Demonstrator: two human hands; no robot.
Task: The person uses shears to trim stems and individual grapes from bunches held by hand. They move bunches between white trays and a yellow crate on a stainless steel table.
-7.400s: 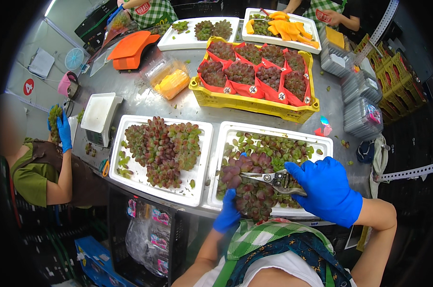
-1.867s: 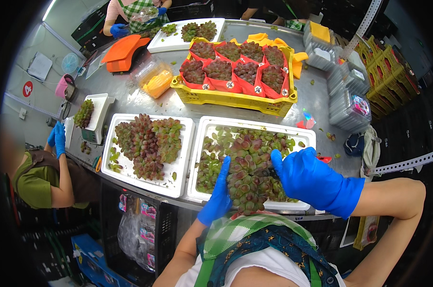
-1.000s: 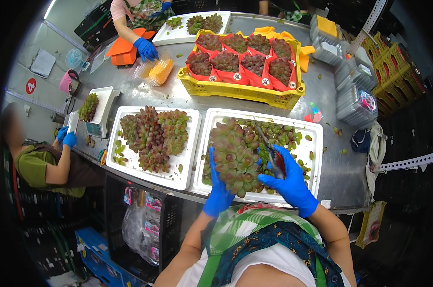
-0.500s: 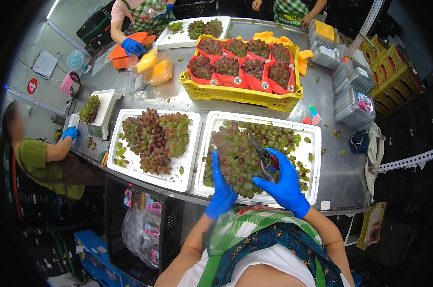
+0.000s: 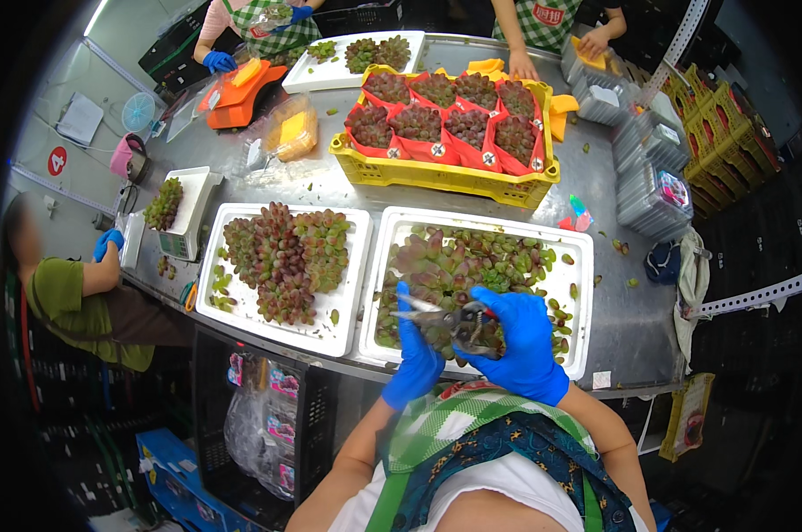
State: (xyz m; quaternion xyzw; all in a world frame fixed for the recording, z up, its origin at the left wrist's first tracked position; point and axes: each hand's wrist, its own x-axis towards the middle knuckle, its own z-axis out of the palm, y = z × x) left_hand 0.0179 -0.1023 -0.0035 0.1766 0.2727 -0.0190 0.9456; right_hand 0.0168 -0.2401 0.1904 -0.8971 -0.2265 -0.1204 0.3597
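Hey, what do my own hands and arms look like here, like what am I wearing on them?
Your left hand and right hand each wear a plain, snug blue glove ending around the wrist. Your forearms are bare, with no sleeve, watch or bracelet showing.

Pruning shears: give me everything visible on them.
The pruning shears have bright, metal-looking blades, a dark pivot area and a touch of red near the grip. The person's right hand grips the handles, mostly hiding them. The blades look parted and point left, passing in front of the left hand above the right-hand white tray. Blur hides whether they touch grapes or glove.
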